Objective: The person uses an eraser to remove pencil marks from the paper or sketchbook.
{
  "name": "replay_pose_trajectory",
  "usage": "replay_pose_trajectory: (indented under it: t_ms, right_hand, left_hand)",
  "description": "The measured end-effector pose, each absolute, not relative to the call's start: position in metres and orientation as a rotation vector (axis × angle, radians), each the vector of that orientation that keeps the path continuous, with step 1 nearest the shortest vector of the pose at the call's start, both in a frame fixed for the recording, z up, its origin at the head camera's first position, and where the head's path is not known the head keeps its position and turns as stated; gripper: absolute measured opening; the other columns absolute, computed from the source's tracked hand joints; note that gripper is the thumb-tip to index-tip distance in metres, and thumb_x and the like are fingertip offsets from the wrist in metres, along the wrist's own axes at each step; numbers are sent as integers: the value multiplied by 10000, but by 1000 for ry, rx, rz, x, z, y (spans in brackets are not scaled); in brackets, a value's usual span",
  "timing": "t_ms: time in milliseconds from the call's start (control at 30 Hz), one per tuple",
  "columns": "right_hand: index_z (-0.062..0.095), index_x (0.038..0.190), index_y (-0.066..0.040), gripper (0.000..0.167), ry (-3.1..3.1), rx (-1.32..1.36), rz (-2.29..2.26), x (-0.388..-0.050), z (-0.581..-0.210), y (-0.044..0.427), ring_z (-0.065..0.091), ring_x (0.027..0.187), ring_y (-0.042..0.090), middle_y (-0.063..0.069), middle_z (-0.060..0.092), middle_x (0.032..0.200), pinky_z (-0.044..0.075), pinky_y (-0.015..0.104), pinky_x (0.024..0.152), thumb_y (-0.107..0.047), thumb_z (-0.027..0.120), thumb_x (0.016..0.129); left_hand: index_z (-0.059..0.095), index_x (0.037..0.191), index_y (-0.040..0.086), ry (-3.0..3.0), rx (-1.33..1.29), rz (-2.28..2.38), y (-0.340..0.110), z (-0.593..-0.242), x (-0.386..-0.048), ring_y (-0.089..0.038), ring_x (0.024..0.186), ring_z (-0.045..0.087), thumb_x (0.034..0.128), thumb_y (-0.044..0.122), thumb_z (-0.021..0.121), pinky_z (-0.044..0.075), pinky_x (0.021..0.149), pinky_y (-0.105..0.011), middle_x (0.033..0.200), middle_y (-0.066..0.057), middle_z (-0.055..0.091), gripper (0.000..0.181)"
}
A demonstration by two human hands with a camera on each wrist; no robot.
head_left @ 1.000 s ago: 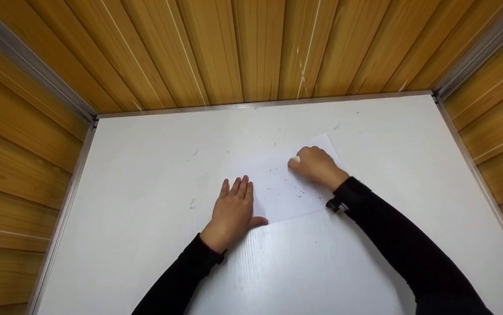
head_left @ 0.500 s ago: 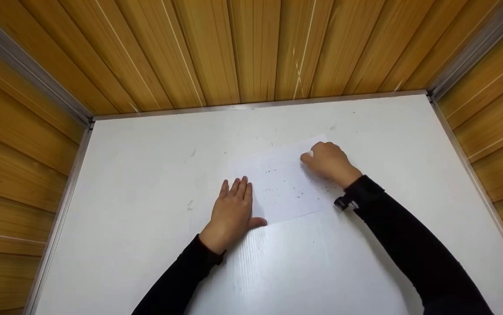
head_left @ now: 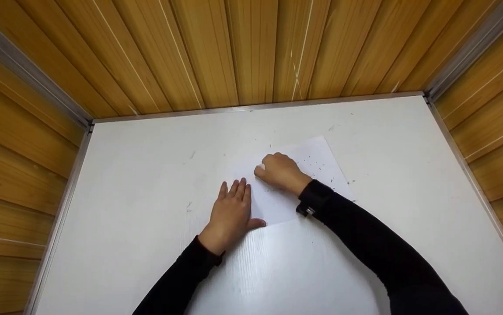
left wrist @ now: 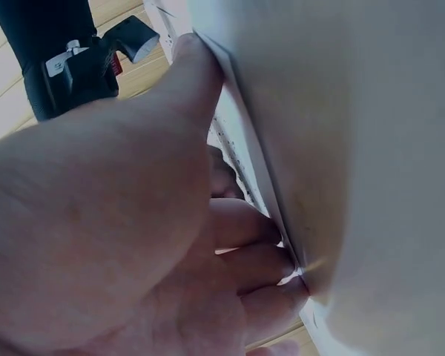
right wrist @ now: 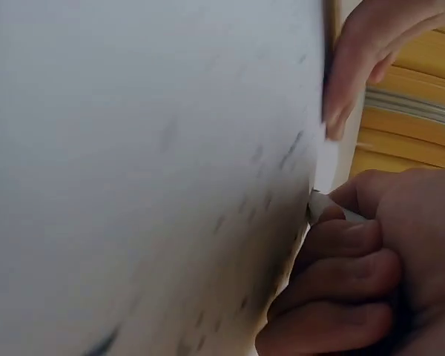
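A sheet of white paper (head_left: 330,162) lies on the white table, strewn with small dark crumbs. My left hand (head_left: 229,212) rests flat on its left edge, fingers straight and thumb out to the side. In the right hand (head_left: 283,172) I grip a small white eraser (right wrist: 326,206) against the paper, just right of the left fingertips. Its tip sticks out between thumb and curled fingers in the right wrist view; the rest is hidden in the fist. The left wrist view shows the left fingers (left wrist: 252,263) touching the surface.
Dark crumbs (head_left: 351,181) and faint smudges (head_left: 189,205) mark the table (head_left: 137,175) around the paper. Wood-patterned panels (head_left: 216,52) stand along the back and both sides, with a grey metal strip at the table's back edge.
My right hand moves slightly right, then sweeps left across the paper with the eraser, uncovering crumbs on the right side. The left hand stays in place.
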State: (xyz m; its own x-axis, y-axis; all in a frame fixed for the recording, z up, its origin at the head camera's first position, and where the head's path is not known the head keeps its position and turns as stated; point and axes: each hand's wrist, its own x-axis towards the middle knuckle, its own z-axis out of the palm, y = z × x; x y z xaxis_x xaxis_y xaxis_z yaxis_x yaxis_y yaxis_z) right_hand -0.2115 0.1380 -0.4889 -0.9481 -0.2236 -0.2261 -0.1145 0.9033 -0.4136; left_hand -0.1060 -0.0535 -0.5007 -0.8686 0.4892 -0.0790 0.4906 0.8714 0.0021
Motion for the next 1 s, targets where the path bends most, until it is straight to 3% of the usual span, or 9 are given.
replay_pose_trajectory:
  t_ms: [233,467,667,833,1000]
  right_hand:
    - [611,828,-55,412,2807,-48,-661,-219,-491,227,581,837,300,147,647,917,501,436,767,-389,527,1055]
    - [648,908,8,429,2807,74,-588,-222,-476,289,566,939,338,205,658,1018,497,469,852,-362,499,1065]
    - [723,1090,79,506,2828,41,-614,-208,-474,263,637,1045,392,267,715,1143,543,560,965,-372,495,1102]
    - [771,1178,40,527,2748,-114,-617,-179,-477,202,680,1159,400,241,757,1230,553,574,1065,-417,524,1094]
    - [788,1063,4,466,2722,-227,-594,-166,-485,156,687,1008,343,194,780,1098,583,518,938,-402,558,1052]
  left_hand:
    - [487,1639,-30,2935,770,-67,-50,-504,-102,-349,1615,484,890,813,707,356,1345,-575,1728,-208,474,1149]
    - [493,1640,-16,2953,782,-74,-50,-501,-102,-337,1613,490,878,827,698,358,1345,-572,1729,-198,475,1154]
    - [489,1641,-20,2938,772,-63,-50,-501,-103,-343,1618,481,873,824,710,343,1353,-575,1734,-198,467,1162]
    - [473,1651,-18,2930,768,-57,-50,-500,-106,-344,1631,461,881,822,708,325,1362,-572,1744,-198,451,1164]
    - [464,1656,-19,2937,763,-26,-53,-500,-106,-352,1633,457,890,816,702,317,1363,-579,1746,-206,444,1158]
